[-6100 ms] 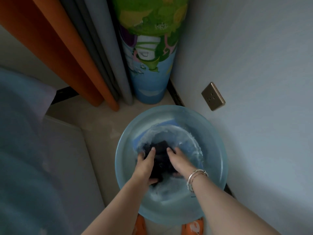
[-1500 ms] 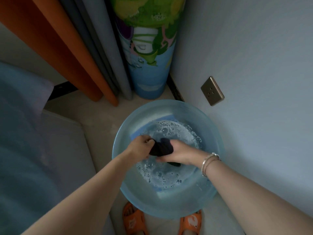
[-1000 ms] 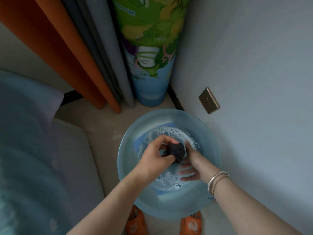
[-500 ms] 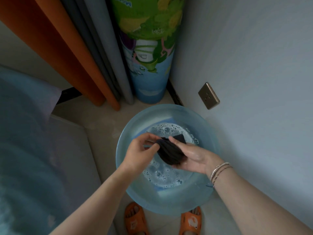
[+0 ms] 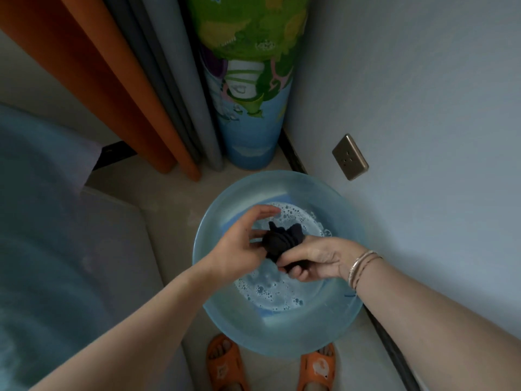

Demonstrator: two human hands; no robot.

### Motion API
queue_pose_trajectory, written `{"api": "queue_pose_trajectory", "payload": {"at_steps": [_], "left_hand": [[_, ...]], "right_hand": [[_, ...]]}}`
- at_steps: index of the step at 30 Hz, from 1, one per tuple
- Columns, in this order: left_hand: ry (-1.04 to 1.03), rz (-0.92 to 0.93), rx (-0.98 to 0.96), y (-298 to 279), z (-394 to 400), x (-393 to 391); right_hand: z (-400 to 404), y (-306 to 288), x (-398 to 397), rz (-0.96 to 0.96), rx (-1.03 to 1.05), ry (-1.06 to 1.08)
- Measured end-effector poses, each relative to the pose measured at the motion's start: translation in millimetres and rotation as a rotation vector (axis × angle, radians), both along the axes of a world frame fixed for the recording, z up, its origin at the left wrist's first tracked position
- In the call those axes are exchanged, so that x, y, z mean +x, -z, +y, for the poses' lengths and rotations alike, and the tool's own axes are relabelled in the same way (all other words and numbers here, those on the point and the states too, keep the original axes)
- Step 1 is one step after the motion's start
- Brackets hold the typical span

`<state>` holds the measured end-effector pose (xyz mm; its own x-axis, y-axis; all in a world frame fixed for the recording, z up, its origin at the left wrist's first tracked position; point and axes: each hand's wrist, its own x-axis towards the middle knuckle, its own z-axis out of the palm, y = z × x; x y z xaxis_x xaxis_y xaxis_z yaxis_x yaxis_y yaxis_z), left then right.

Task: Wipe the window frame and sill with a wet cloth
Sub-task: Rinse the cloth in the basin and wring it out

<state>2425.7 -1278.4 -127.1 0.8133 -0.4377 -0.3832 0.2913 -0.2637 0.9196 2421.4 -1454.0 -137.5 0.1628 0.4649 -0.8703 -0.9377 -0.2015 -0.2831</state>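
A dark wet cloth [image 5: 283, 241] is bunched up above a pale blue plastic basin [image 5: 346, 221] of soapy water on the floor. My right hand [image 5: 315, 258], with bracelets at the wrist, grips the lower part of the cloth. My left hand [image 5: 239, 244] touches the cloth's left side with thumb and lower fingers, while the index finger stretches over it. Both hands hover above the water. No window frame or sill is in view.
A rolled colourful play mat [image 5: 248, 88] stands in the corner behind the basin, beside grey and orange curtains [image 5: 135, 88]. A wall socket [image 5: 350, 157] is on the right wall. A bed edge [image 5: 56, 249] lies left. Orange slippers [image 5: 225, 365] are below the basin.
The cloth was under water between both hands, then lifted out and wrung. Since half a second ago it has been gathered from a spread fold into a bunch in my right hand.
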Motion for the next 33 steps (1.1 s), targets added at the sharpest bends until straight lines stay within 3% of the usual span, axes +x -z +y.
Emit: {"api": "queue_pose_trajectory", "payload": {"at_steps": [4,7,9,13,16,19,23,25,30,33], "left_hand": [[0.501,-0.251,0.223,-3.1,7.7,3.7],[0.705,-0.236,0.363,-5.6,5.2,8.4],[0.811,-0.333,0.508,0.0,3.4,8.1],[0.856,-0.586,0.667,14.5,-1.4,9.8],[0.845,-0.685,0.687,12.0,-8.9,16.8],[0.881,-0.740,0.888,4.5,-19.6,19.4],[0.963,-0.661,1.122,7.1,-27.6,16.1],[0.930,-0.567,1.156,8.6,-28.3,13.1],[0.682,-0.174,1.015,13.9,-28.6,5.6],[0.564,0.055,0.846,21.8,-29.0,1.9]], "right_hand": [[1.9,6.6,-7.6,0.025,0.095,0.040],[0.2,9.4,-10.5,0.062,0.158,0.128],[1.4,9.1,-11.9,0.085,0.205,0.136],[11.8,4.0,-10.4,0.076,0.205,0.016],[17.5,4.5,-8.3,0.028,0.126,-0.090],[24.2,4.7,-5.3,-0.047,-0.021,-0.196],[41.3,3.7,-1.3,-0.390,-0.479,-0.670],[45.8,8.6,-4.5,-0.570,-0.620,-0.735],[36.6,7.6,-14.6,-1.043,-0.840,-0.888],[30.6,8.0,-16.1,-1.265,-0.858,-0.954]]}}
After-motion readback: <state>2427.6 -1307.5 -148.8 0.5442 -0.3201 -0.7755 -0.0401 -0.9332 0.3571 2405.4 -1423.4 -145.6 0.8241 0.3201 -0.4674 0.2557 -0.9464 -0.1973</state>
